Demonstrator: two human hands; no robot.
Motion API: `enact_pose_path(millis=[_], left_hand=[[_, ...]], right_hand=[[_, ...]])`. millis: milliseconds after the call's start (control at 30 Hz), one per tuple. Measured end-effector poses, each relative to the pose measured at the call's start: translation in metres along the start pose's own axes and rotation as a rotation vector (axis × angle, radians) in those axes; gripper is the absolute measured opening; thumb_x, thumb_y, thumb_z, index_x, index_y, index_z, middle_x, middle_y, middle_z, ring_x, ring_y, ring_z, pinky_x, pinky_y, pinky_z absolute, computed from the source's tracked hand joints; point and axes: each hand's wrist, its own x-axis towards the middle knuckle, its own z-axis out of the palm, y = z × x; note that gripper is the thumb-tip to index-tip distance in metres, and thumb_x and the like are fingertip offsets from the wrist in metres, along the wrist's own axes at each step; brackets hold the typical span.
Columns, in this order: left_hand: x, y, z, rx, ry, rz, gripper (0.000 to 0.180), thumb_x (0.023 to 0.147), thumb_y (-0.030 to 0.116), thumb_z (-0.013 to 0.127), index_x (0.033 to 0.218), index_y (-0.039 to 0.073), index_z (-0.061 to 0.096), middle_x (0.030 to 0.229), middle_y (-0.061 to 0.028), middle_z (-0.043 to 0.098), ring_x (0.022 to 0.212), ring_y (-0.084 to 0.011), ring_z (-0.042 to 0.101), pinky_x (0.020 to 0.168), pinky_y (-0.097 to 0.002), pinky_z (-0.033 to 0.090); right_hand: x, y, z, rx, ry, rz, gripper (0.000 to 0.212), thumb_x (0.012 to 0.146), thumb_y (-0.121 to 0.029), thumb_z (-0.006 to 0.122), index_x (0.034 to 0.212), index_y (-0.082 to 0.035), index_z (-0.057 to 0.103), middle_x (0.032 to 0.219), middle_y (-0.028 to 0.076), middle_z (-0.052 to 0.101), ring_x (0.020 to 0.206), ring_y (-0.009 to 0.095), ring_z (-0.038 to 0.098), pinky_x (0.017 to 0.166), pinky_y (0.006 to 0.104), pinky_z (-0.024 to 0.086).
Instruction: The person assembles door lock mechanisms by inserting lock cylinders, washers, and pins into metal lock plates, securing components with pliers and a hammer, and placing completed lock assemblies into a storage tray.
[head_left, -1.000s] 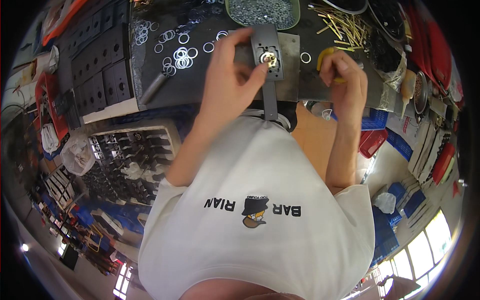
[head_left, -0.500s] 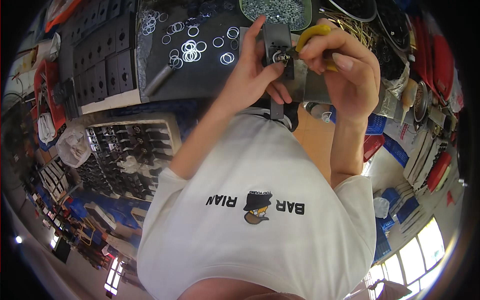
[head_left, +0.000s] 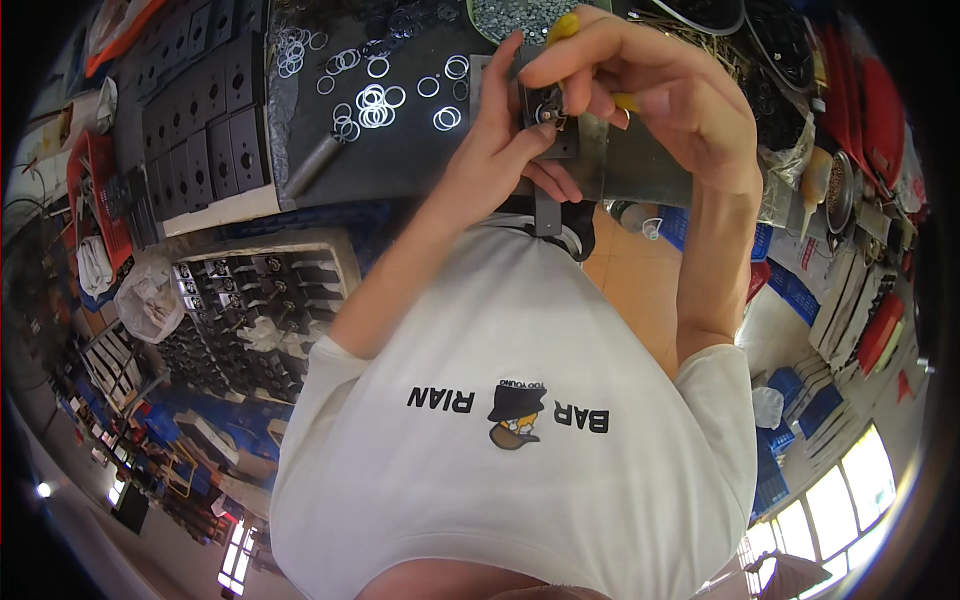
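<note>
My left hand (head_left: 497, 150) holds a dark rectangular metal plate (head_left: 566, 148) at the bench edge, its thumb beside a small shiny metal fitting (head_left: 549, 117) on the plate. In my right hand (head_left: 680, 95) is a pair of yellow-handled pliers (head_left: 563, 27), with the fingers wrapped round the handles. The pliers' jaws are mostly hidden behind the right fingers, close to the fitting; whether they grip it I cannot tell. A narrow dark strip (head_left: 547, 215) extends below the plate toward my shirt.
Loose metal rings (head_left: 376, 107) lie on the dark bench, with a grey cylinder (head_left: 314, 166) near its front edge. Behind my hands stands a green tray (head_left: 476, 22) of small metal pieces. Dark plates with holes (head_left: 233, 150) are lined up at left. A squeeze bottle (head_left: 814, 184) is at right.
My right hand has turned and moved up and left over the plate, swinging the pliers' handles with it. My left hand still holds the plate in nearly the same spot.
</note>
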Motion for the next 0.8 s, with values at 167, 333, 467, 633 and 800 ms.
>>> enact_pose_path(millis=[167, 333, 467, 633, 800], left_hand=[[0.001, 0.003, 0.001, 0.003, -0.058, 0.030, 0.091, 0.108, -0.004, 0.042, 0.172, 0.029, -0.013, 0.165, -0.0243, 0.036, 0.083, -0.0389, 0.080, 0.070, -0.0404, 0.070], [-0.001, 0.000, -0.003, -0.007, -0.041, 0.015, 0.090, 0.110, -0.003, 0.043, 0.172, 0.030, -0.015, 0.168, -0.0250, 0.033, 0.083, -0.0391, 0.080, 0.071, -0.0399, 0.070], [0.000, 0.003, -0.002, -0.005, -0.058, 0.012, 0.090, 0.110, -0.004, 0.042, 0.172, 0.028, -0.016, 0.168, -0.0263, 0.030, 0.084, -0.0384, 0.081, 0.071, -0.0401, 0.070], [-0.002, 0.001, -0.002, -0.005, -0.049, 0.031, 0.090, 0.110, -0.003, 0.043, 0.172, 0.026, -0.016, 0.168, -0.0267, 0.031, 0.083, -0.0379, 0.081, 0.071, -0.0398, 0.069], [-0.003, 0.002, 0.000, 0.002, -0.011, -0.002, 0.090, 0.110, -0.002, 0.044, 0.172, 0.026, -0.014, 0.158, -0.0252, 0.043, 0.082, -0.0362, 0.081, 0.070, -0.0397, 0.069]], right_hand=[[-0.008, -0.028, -0.018, 0.223, 0.014, 0.088, 0.045, 0.087, -0.024, 0.050, 0.105, 0.013, 0.068, 0.103, 0.022, 0.066, 0.093, 0.022, 0.063, 0.080, 0.0318, 0.048], [0.011, 0.002, 0.009, 0.262, 0.171, -0.051, 0.054, 0.085, -0.027, 0.053, 0.119, 0.015, 0.058, 0.105, 0.023, 0.062, 0.090, 0.024, 0.059, 0.081, 0.0363, 0.048], [0.018, 0.026, -0.011, 0.501, -0.016, -0.119, 0.050, 0.087, -0.026, 0.056, 0.116, 0.014, 0.059, 0.098, 0.019, 0.060, 0.083, 0.022, 0.053, 0.076, 0.0329, 0.044], [0.013, 0.016, 0.001, 0.429, 0.113, -0.078, 0.045, 0.092, -0.031, 0.058, 0.107, 0.012, 0.060, 0.092, 0.017, 0.060, 0.078, 0.020, 0.053, 0.070, 0.0314, 0.044], [0.019, 0.001, 0.003, 0.290, 0.007, -0.324, 0.040, 0.100, -0.033, 0.062, 0.098, 0.006, 0.071, 0.092, 0.020, 0.072, 0.082, 0.024, 0.070, 0.069, 0.0357, 0.054]])
